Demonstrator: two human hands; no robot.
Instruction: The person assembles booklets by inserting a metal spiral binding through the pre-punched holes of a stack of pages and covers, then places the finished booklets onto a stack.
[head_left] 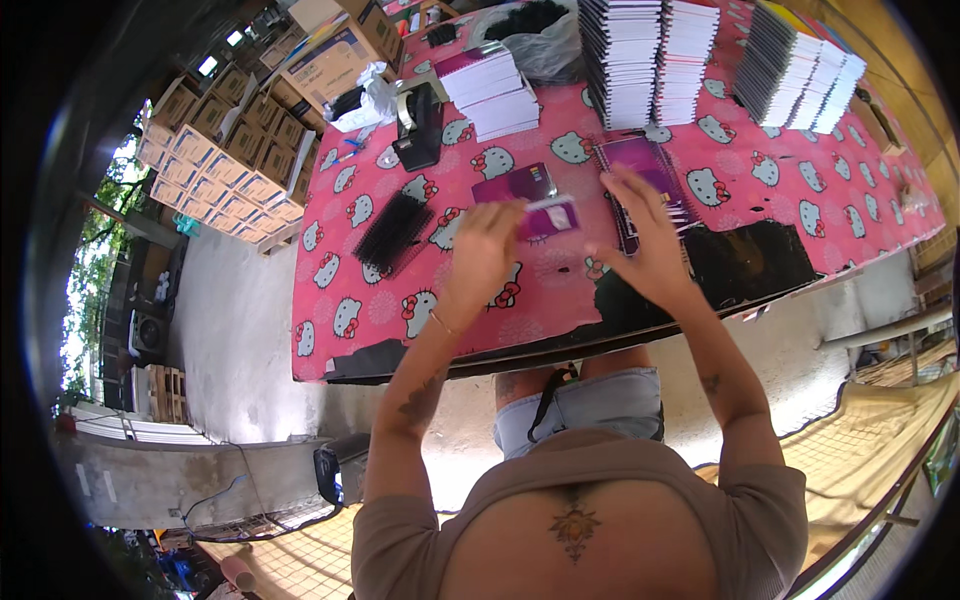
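Observation:
My left hand [487, 248] is closed, its fingertips pinching the near left edge of a purple and white printed cover [553, 217], which is blurred by motion. Another purple cover [515, 184] lies flat just beyond it. My right hand [648, 238] is open, thumb and fingers spread, over the left side of a few purple spiral notebooks [655, 175]. Whether its fingers touch them I cannot tell. To the left of my left hand lies a bundle of black spiral binding coils [393, 232].
Tall stacks of spiral notebooks [625, 65] stand at the back, with more notebooks [795, 75] at far right. A tape dispenser [417, 128], a white notebook pile [492, 92] and a plastic bag of black coils [545, 40] sit behind. Cartons [225, 160] are stacked beyond the pink table [375, 320].

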